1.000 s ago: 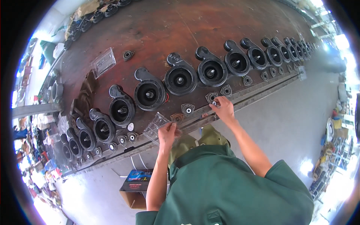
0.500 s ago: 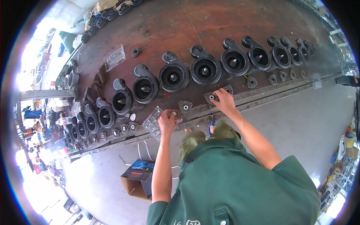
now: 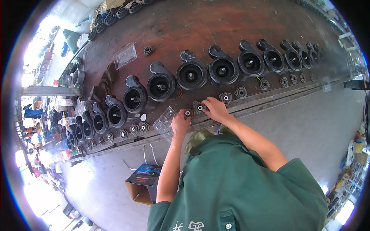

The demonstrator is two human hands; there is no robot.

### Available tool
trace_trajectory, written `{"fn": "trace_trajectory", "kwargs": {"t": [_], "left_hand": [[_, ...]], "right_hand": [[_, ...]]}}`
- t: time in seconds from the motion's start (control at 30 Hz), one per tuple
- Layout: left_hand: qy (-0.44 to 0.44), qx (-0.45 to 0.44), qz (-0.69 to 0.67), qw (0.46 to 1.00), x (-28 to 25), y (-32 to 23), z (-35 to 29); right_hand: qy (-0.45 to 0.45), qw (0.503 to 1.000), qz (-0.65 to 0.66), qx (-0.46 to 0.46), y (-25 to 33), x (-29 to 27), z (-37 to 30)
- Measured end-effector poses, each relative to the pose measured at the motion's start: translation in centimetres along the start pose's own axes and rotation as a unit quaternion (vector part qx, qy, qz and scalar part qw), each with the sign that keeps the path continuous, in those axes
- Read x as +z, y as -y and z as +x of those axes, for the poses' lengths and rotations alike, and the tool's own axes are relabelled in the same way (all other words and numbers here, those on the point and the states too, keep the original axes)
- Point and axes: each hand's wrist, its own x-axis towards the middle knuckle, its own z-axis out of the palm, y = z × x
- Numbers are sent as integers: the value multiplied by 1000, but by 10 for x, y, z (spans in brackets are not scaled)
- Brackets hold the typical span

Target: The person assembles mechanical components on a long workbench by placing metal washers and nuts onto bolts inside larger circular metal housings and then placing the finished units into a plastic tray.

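My left hand (image 3: 180,122) is closed at a small round end cap (image 3: 187,113) near the table's front edge, its fingers partly hiding the cap. Just right of it, my right hand (image 3: 216,109) pinches the rim of another end cap (image 3: 199,106), a dark metal plate with side lugs and a pale ring in its centre. Further right lie two more end caps, one (image 3: 225,97) behind my right hand. A clear plastic tray (image 3: 165,124) with compartments rests beside my left hand. Behind stands a curved row of black round motor housings (image 3: 191,85), each with a central shaft.
More end caps (image 3: 144,127) lie along the front edge to the left. A second clear tray (image 3: 125,57) and a lone cap (image 3: 148,50) sit further back. On the floor below stands an open cardboard box (image 3: 143,184). A metal rail (image 3: 269,101) edges the table.
My right hand has moved left from one end cap to another, closer to my left hand. The view has shifted a little. My left hand stays beside the clear tray.
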Motion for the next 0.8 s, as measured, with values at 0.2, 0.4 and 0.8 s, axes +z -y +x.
{"fn": "trace_trajectory", "kwargs": {"t": [0.2, 0.4, 0.8], "left_hand": [[-20, 67, 12, 997, 8, 22, 2], [-2, 67, -1, 998, 1, 15, 1], [-47, 64, 17, 997, -31, 29, -41]], "right_hand": [[22, 999, -33, -1, 8, 11, 11], [1, 999, -47, 4, 11, 16, 14], [50, 998, 12, 45, 8, 17, 20]]}}
